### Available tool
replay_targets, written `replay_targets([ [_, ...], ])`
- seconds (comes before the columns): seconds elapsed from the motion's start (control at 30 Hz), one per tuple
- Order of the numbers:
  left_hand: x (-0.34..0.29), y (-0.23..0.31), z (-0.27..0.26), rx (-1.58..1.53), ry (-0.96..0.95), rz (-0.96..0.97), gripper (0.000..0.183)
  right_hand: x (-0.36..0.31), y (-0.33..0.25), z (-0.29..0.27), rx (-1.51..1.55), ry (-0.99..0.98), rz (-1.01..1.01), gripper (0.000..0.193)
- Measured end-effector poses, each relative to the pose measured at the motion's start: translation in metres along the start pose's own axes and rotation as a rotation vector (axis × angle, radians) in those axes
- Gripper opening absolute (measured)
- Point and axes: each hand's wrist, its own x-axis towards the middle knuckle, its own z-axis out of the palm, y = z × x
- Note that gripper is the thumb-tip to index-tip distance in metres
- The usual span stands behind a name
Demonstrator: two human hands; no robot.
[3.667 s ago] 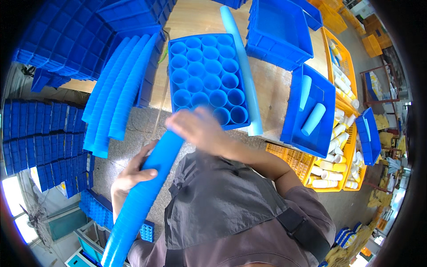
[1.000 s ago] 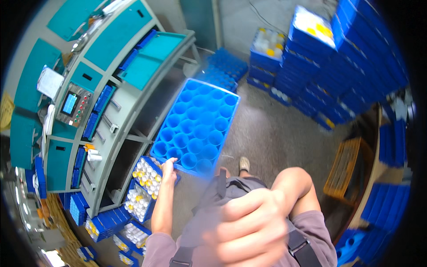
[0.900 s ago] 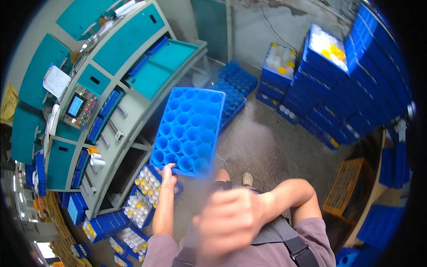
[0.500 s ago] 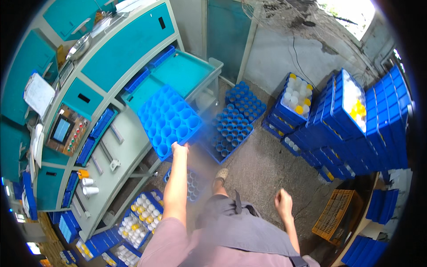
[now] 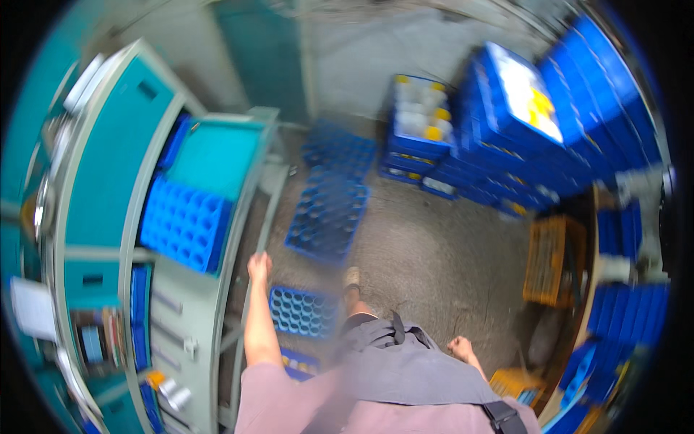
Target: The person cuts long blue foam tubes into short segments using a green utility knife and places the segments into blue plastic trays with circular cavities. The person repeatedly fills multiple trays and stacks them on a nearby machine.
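Note:
The picture is blurred by motion. A blue tray with round cells point(image 5: 184, 224) lies on the ledge of a teal machine point(image 5: 108, 166) at the left. My left hand point(image 5: 259, 266) reaches forward just right of that tray, close to the machine's grey rail, and holds nothing. My right hand point(image 5: 460, 348) hangs low at my side, empty as far as I can see; its fingers are too blurred to read.
More blue cell trays lie on the concrete floor point(image 5: 329, 217) point(image 5: 303, 311) ahead of my foot point(image 5: 352, 277). Stacked blue crates point(image 5: 520, 152), some with white and yellow bobbins point(image 5: 416, 119), fill the right. An orange crate point(image 5: 553, 260) stands beside them.
The blue cell tray left my left hand and now rests on the machine's ledge. My left hand has drawn back to the right; my right hand has dropped to my side.

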Motion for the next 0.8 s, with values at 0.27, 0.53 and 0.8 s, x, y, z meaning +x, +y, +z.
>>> replay_targets([
  [0.27, -0.181, -0.153, 0.190, 0.555, -0.684, -0.539, 0.029, -0.033, -0.022, 0.019, 0.442, 0.222, -0.452, 0.025],
  [0.53, -0.249, -0.096, 0.378, 0.605, -0.912, -0.040, 0.018, -0.098, 0.212, 0.092, 0.414, 0.151, 0.010, 0.023],
  [0.8, -0.469, -0.123, 0.529, 1.054, -0.822, 0.412, 0.033, -0.119, 0.440, 0.170, 0.833, 0.215, 0.322, 0.016],
])
